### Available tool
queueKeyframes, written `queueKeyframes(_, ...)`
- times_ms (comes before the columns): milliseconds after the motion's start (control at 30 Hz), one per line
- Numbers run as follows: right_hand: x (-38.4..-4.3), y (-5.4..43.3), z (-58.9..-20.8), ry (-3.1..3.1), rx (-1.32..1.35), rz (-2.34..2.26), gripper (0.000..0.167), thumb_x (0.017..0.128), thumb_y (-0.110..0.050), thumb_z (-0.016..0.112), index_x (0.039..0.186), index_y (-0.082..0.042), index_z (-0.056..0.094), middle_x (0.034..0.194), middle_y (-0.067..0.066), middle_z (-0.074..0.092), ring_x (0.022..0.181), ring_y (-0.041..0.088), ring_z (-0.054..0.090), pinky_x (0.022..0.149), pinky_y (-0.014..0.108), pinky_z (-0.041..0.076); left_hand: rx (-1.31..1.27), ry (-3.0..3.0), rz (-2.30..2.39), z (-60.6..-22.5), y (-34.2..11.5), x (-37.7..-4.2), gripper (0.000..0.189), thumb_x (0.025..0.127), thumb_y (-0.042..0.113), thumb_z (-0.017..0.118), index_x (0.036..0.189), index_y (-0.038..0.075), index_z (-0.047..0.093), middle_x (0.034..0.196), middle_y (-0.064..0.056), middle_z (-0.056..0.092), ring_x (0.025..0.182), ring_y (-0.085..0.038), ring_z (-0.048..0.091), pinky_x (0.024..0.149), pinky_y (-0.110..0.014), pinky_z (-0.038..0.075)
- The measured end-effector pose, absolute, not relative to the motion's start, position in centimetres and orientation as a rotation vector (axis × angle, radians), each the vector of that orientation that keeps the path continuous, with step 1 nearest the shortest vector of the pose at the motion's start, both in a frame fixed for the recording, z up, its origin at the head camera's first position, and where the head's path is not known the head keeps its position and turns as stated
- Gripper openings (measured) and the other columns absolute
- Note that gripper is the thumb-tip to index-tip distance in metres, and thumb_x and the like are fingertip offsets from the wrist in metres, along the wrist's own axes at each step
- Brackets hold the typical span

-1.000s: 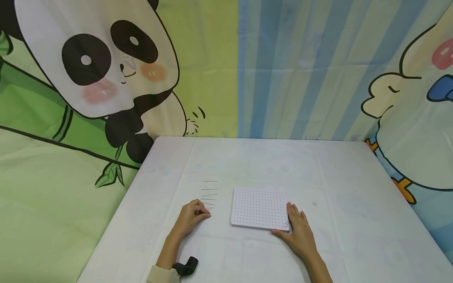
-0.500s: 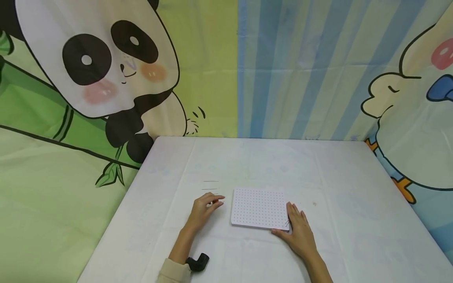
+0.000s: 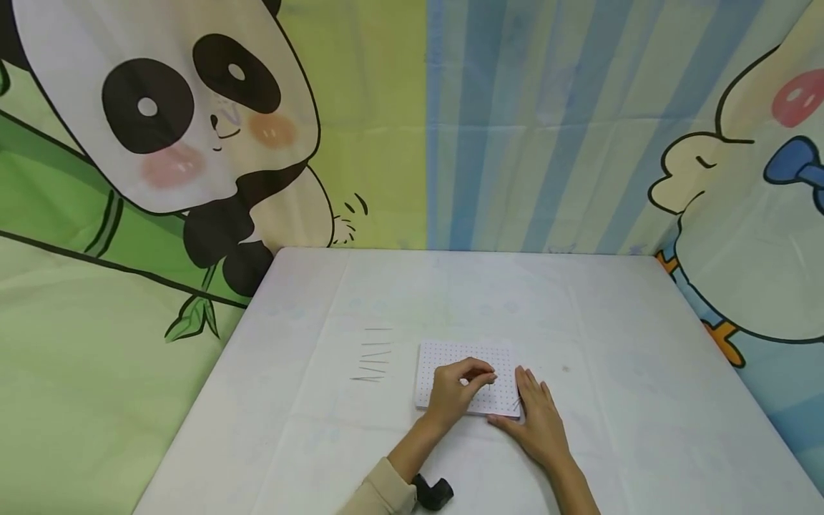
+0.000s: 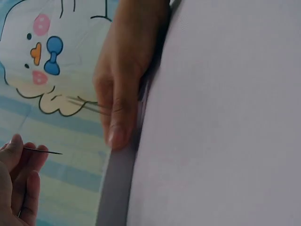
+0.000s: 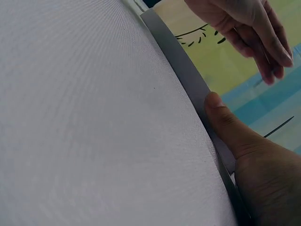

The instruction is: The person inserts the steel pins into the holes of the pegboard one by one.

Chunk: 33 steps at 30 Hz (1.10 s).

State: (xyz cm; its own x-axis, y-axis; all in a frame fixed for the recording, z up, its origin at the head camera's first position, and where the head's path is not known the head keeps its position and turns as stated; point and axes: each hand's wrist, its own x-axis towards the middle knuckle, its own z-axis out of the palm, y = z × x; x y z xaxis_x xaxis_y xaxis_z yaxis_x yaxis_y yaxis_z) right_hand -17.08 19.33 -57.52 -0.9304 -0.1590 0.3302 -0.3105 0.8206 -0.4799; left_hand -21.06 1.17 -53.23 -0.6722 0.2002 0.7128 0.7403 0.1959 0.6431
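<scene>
In the head view, a white board [image 3: 430,357] dotted with rows of small holes lies on the table. My left hand [image 3: 453,392] is over its right half and pinches a thin needle between thumb and fingertips. That needle [image 4: 51,152] shows dark and pointed in the left wrist view. My right hand [image 3: 539,423] rests against the board's right edge and near corner, thumb along the front side, fingers extended. Thin needles [image 3: 517,403] stand slanted in the board beside this hand. Several more needles [image 3: 376,344] lie in a loose column on the table, left of the board.
A white cloth covers the table [image 3: 309,443]. A black wrist device [image 3: 434,493] sits on my left wrist, below a beige sleeve [image 3: 384,490]. Printed curtains [image 3: 367,86] with cartoon animals hang behind and at the sides.
My left hand has moved right, from beside the loose needles to above the board, carrying a needle. The right hand keeps its place on the board. The head view has shifted slightly.
</scene>
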Motion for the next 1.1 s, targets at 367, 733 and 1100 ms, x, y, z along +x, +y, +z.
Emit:
queueKeyframes(367,-17.3,19.4,-57.9,-2.702,0.4,0.819,0.102,0.065,-0.054,0.075,0.137,0.007,0.036,0.141,0.021,0.036,0.131,0.037,0.029,0.109,0.045,0.012,-0.957,-2.175,-1.405,-54.5,3.9,-20.9,0.006,0.084,0.013,0.067,0.087,0.008,0.065,0.082,0.001,0.07,0.074,0.004,0.061,0.064,-0.007,0.045)
queueKeyframes(733,-17.3,19.5,-57.6,-2.708,0.401,0.833,0.102,0.065,-0.052,0.076,0.137,0.007,0.035,0.14,0.022,0.036,0.131,0.037,0.03,0.109,0.046,0.013,-1.057,-2.225,-1.229,-54.7,4.3,-21.4,0.006,0.085,0.013,0.066,0.087,0.008,0.064,0.082,0.002,0.069,0.077,0.003,0.062,0.067,-0.005,0.044)
queueKeyframes(1100,-17.1,19.6,-57.5,-2.705,0.402,0.839,0.102,0.066,-0.052,0.076,0.137,0.008,0.034,0.141,0.022,0.036,0.13,0.038,0.029,0.109,0.046,0.013,-1.054,-2.273,-1.057,-55.1,4.5,-21.6,0.007,0.086,0.02,0.066,0.087,0.013,0.064,0.081,0.007,0.069,0.073,0.007,0.059,0.063,-0.004,0.042)
